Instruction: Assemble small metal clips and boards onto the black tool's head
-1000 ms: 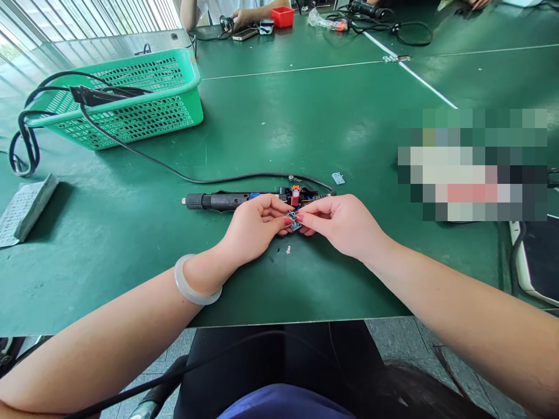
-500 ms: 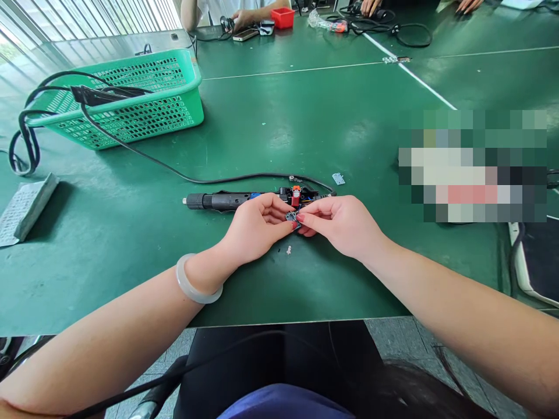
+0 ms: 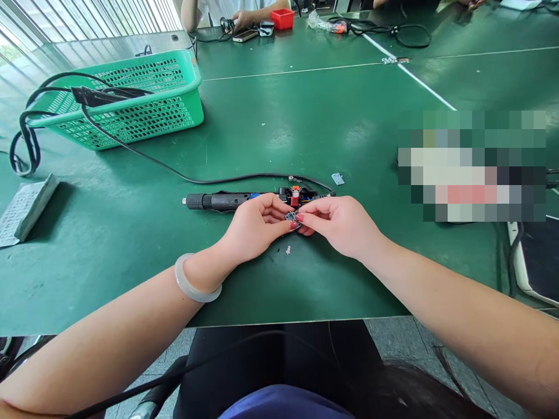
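Note:
A small grey part (image 3: pixel 291 216) is pinched between the fingertips of both hands, just in front of an opened black tool. My left hand (image 3: pixel 257 227) grips its left side, fingers curled behind it. My right hand (image 3: pixel 338 224) holds the right side with thumb and forefinger. The black cylindrical tool (image 3: pixel 218 201) lies across the table, with a red and orange piece (image 3: pixel 296 196) at its exposed inner section, partly hidden by my fingers. Behind it rests a small light-grey plate (image 3: pixel 338 178). A tiny pale piece (image 3: pixel 288 250) lies nearer the front edge.
A green basket (image 3: pixel 144 119) with black cables stands at the back left. A wrapped block (image 3: pixel 27 210) lies at the left. One black cable (image 3: pixel 174 170) runs to the tool. Across the table are a red box (image 3: pixel 282 18) and other people's arms. A pixelated area covers the right.
Both my hands stay nearly still around the small grey part. At the far top right, another person's hands have moved back from the cables.

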A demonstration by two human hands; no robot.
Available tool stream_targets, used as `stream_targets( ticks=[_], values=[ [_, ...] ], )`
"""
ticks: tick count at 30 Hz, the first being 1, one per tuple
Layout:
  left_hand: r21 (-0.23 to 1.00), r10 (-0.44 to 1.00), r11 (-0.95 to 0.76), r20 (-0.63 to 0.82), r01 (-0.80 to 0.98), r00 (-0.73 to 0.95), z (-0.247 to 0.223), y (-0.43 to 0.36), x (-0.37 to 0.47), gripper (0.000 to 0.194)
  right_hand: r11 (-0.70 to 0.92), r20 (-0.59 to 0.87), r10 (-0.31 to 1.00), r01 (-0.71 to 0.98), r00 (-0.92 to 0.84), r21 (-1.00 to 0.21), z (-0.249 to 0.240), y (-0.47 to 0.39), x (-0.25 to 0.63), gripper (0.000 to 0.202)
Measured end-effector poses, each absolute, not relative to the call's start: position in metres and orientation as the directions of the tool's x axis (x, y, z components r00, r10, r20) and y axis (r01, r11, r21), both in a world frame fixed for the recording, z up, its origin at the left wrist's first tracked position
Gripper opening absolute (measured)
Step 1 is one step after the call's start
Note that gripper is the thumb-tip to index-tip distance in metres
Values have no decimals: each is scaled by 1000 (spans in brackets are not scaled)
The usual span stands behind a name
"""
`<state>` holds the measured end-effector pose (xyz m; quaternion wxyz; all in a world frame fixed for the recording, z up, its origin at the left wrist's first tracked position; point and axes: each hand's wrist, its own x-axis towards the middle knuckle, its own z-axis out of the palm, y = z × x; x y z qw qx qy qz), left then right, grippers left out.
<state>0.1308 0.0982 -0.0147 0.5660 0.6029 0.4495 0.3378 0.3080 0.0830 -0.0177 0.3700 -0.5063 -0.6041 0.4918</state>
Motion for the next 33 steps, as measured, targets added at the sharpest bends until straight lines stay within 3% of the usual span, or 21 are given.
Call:
stream_targets(
  ticks=[14, 25, 33],
  values=[
    [978, 937, 87, -145, 188, 319, -13, 98, 130, 21, 62, 2, 985, 344, -172, -937, -20, 81, 308, 18],
    [859, 924, -190, -8, 476, 383, -5, 96, 119, 17, 111, -12, 973, 511, -232, -852, -16, 83, 314, 20],
    [900, 918, -139, -38, 412, 394, -8, 102, 121, 19, 79, 28, 989, 357, -146, -931, -17, 80, 312, 20]
  ],
)
